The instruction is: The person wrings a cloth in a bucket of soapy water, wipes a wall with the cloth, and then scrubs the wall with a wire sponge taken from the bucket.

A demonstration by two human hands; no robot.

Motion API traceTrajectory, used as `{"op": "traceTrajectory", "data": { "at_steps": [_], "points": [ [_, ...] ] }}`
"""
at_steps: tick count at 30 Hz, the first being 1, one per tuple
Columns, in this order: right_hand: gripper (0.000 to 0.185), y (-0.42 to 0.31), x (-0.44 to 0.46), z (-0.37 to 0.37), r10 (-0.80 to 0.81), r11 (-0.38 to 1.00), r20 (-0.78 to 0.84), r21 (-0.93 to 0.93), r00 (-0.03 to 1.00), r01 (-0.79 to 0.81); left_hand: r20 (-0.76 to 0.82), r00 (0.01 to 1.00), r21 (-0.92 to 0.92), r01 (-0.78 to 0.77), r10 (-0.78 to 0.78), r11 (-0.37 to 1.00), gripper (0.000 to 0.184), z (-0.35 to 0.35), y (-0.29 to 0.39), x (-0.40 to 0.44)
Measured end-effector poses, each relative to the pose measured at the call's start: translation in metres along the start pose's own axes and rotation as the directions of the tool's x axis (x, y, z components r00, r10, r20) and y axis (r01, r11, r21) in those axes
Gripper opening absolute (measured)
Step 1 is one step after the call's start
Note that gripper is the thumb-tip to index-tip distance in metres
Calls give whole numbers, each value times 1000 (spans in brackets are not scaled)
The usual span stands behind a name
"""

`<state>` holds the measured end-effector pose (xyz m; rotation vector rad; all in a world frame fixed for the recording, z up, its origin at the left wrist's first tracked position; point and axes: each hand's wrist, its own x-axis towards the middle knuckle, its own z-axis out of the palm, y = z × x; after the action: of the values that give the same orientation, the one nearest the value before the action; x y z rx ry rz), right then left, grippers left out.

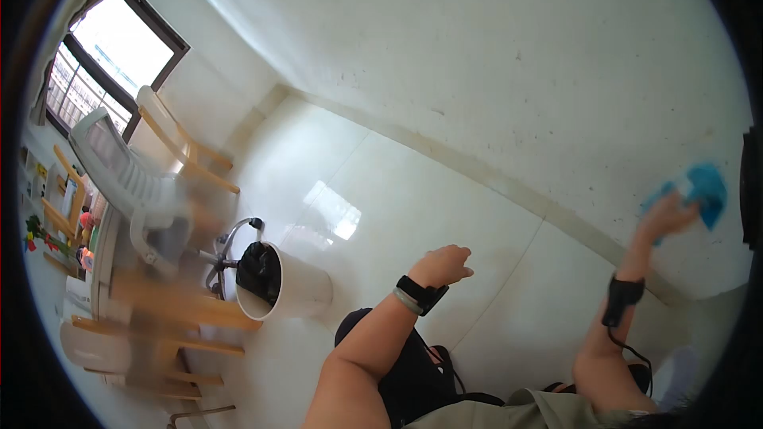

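Note:
Against the lower part of the white wall (509, 56), at the right, my right hand (670, 218) is closed around a blue cloth (706, 193). Both the cloth and the fingers are slightly blurred. My left hand (443, 267) hangs above the tiled floor near my knee, touching nothing. Its fingers are loosely curled together, with nothing visible in them. A black band (423, 294) and a pale bracelet sit on the left wrist. Around the right forearm goes a black strap (624, 300) with a cord.
A white bin (306, 282) with a black liner stands left of my left arm. Beyond it are a grey swivel chair (159, 199), wooden chairs (187, 139) and a cluttered table. A window (119, 40) is at upper left. A dark object (749, 187) edges the far right.

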<state>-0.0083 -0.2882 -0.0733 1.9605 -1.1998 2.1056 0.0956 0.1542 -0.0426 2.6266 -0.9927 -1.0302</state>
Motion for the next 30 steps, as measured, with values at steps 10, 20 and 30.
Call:
{"op": "traceTrajectory", "data": {
  "at_steps": [10, 20, 30],
  "points": [
    [60, -81, -32, -9, -826, 523, 519, 562, 218, 641, -117, 973, -28, -202, 198, 979, 50, 13, 8, 18],
    [52, 224, 162, -51, -38, 943, 151, -323, 988, 85, -97, 985, -37, -145, 141, 989, 49, 7, -3, 2],
    [64, -57, 170, -3, -363, 931, -178, -121, 915, 345, -92, 983, 17, -161, 162, 987, 49, 9, 13, 14]
  ]
}}
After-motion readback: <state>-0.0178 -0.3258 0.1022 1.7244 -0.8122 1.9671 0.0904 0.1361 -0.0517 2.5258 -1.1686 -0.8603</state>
